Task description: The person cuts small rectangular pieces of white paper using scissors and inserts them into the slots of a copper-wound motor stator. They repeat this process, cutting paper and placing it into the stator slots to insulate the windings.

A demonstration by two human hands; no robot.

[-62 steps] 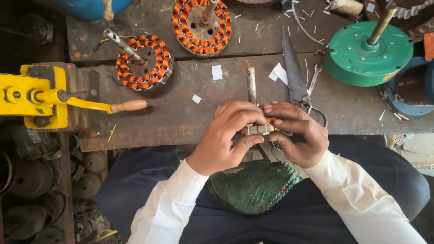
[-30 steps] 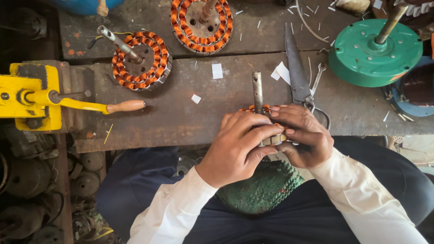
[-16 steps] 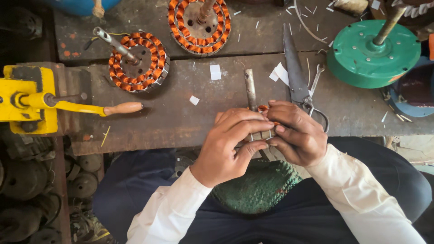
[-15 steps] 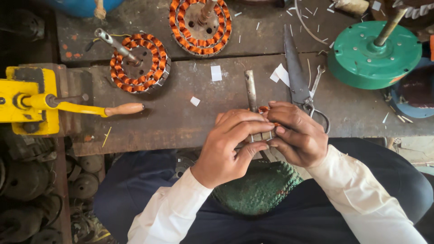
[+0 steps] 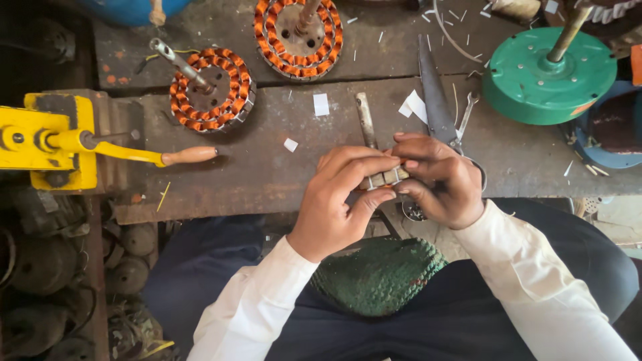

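My left hand (image 5: 341,197) and my right hand (image 5: 441,177) meet over the near edge of the wooden bench (image 5: 267,167). Together they pinch a small metal piece (image 5: 384,178) between fingertips and thumbs; most of it is hidden by the fingers. A long metal bar (image 5: 365,120) lies on the bench just beyond my left fingers. Large scissors (image 5: 438,100) lie beside my right hand, blades pointing away. A green knitted cloth (image 5: 381,274) rests on my lap below the hands.
Two copper-wound stators (image 5: 212,89) (image 5: 297,37) sit at the back left. A yellow vise (image 5: 47,140) with a wooden-tipped handle (image 5: 187,156) is at the left edge. A green round motor cover (image 5: 548,73) stands at the right. Paper scraps (image 5: 321,104) lie about.
Both hands stayed together on the small metal piece, with fingers shifting slightly around it. The view drifted a little; nothing on the bench moved.
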